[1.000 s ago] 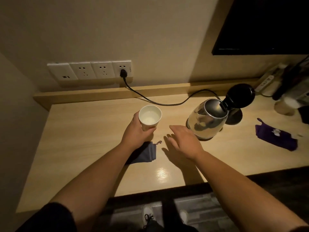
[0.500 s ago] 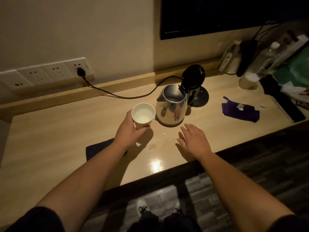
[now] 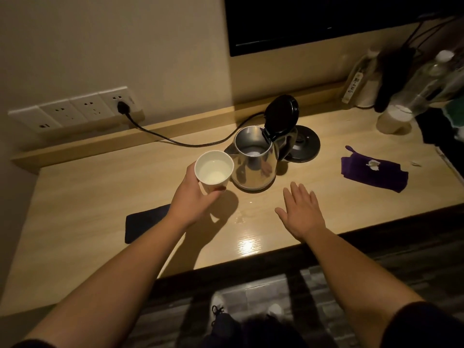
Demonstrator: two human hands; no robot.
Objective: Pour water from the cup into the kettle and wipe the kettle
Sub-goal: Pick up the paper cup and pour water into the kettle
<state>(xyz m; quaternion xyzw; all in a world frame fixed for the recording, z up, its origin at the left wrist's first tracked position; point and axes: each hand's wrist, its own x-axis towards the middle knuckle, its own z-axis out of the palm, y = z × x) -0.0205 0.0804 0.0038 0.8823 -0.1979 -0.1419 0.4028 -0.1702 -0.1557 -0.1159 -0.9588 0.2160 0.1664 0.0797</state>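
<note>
My left hand [image 3: 193, 199] grips a white paper cup [image 3: 214, 172] holding water, raised upright just left of the kettle's spout. The steel kettle [image 3: 253, 167] stands on the wooden desk [image 3: 80, 212] with its black lid [image 3: 281, 116] flipped up, off its round black base [image 3: 303, 146]. My right hand [image 3: 301, 212] hovers flat and empty over the desk in front of the kettle, fingers spread. A dark blue cloth [image 3: 145, 222] lies on the desk under my left forearm, partly hidden.
A purple cloth [image 3: 374, 173] lies to the right. A black cord [image 3: 185, 141] runs from the wall socket [image 3: 120, 104] to the base. Bottles [image 3: 431, 81] and a lidded cup [image 3: 394, 119] crowd the back right corner. A small puddle [image 3: 241, 217] glistens near the front edge.
My left hand has carried the cup rightward until it is beside the kettle. My right hand drew back from the kettle toward the desk's front edge. My view swung right.
</note>
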